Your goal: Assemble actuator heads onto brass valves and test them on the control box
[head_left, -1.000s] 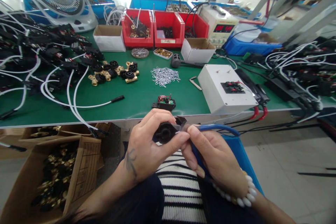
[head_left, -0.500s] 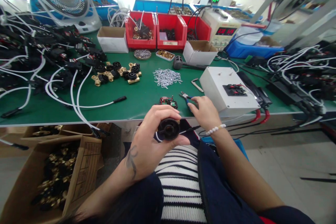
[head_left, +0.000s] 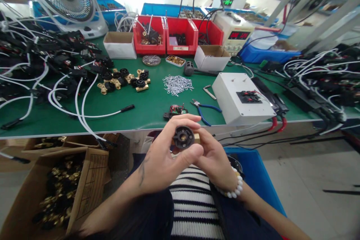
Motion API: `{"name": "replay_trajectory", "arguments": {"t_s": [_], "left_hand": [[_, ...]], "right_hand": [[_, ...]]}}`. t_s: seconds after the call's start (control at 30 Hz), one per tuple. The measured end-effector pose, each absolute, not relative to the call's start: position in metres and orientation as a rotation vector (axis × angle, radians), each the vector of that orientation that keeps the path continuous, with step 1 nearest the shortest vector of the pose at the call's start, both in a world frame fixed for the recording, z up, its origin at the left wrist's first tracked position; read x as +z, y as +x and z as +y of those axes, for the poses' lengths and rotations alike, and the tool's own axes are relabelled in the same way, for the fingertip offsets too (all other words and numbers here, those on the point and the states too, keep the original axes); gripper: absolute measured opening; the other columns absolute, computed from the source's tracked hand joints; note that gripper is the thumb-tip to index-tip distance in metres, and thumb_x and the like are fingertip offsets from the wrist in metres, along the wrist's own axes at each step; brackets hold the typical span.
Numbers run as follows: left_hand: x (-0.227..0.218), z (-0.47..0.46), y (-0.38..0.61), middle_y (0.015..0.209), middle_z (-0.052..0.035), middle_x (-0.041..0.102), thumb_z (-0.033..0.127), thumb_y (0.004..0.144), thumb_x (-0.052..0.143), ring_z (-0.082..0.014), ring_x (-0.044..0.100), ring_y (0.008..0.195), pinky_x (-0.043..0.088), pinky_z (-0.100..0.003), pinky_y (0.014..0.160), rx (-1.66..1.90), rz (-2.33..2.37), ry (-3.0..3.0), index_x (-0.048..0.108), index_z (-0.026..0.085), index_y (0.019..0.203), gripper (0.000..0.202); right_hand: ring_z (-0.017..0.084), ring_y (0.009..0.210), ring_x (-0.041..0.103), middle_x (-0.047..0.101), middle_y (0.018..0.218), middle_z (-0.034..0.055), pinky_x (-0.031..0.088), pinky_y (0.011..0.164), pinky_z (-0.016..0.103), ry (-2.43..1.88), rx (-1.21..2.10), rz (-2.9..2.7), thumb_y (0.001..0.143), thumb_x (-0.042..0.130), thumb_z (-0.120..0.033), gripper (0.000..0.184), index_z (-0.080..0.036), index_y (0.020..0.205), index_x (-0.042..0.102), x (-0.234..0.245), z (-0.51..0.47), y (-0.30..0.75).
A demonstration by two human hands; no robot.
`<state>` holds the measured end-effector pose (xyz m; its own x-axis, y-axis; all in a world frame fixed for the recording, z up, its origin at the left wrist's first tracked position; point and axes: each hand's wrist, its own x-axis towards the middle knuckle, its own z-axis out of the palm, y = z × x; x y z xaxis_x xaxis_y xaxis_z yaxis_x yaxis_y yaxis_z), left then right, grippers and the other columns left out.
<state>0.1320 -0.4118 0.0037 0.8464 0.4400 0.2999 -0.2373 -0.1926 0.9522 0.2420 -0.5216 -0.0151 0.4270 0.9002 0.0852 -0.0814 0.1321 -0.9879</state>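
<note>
In front of my chest, my left hand (head_left: 165,150) is wrapped round a brass valve with a round black plastic top (head_left: 180,141). The top faces me and shows a brass-coloured centre. From the right, my right hand (head_left: 213,155) closes its fingers on the valve's brass end, which shows between the two hands. Just beyond them, blue-handled cutting pliers (head_left: 207,109) lie on the green bench. A small circuit board with red wires (head_left: 177,110) lies behind my left fingers, partly covered by them.
A pile of metal clips (head_left: 177,84) and several brass valves (head_left: 123,79) lie farther back. The white control box (head_left: 242,97) stands at right. Cables (head_left: 62,82) crowd the left. Red bins (head_left: 180,37) line the back; a carton of valves (head_left: 84,187) is below.
My right hand has left the pliers on the bench and come to the valve in my left hand. The valve has turned, so its top shows a brass centre.
</note>
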Motion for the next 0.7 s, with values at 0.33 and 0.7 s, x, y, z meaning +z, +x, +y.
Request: {"name": "replay_trajectory", "arguments": {"t_s": [0.33,0.7], "left_hand": [[-0.017,-0.381,0.169,0.097,-0.0068,0.066,0.040,0.104,0.030,-0.0178,0.064,0.086,0.053,-0.032,0.080,0.800,0.491,1.715,0.058,0.019,0.080,0.042],[-0.056,-0.372,0.211,0.131,-0.0203,0.058,0.036,0.078,0.075,-0.0403,0.050,0.123,0.037,-0.056,0.106,0.654,0.738,2.201,0.066,0.016,0.111,0.040]], "right_hand": [[0.020,0.099,0.070,0.069,0.118,0.0066,0.059,0.090,0.036,-1.234,0.718,-0.832,0.081,0.079,-0.030,0.037,-0.026,0.114,0.062,-0.022,-0.531,0.243],[0.025,0.111,0.069,0.069,0.125,0.0070,0.058,0.095,0.045,-1.141,0.766,-0.756,0.078,0.082,-0.035,0.038,-0.030,0.109,0.062,-0.005,-0.539,0.246]]}}
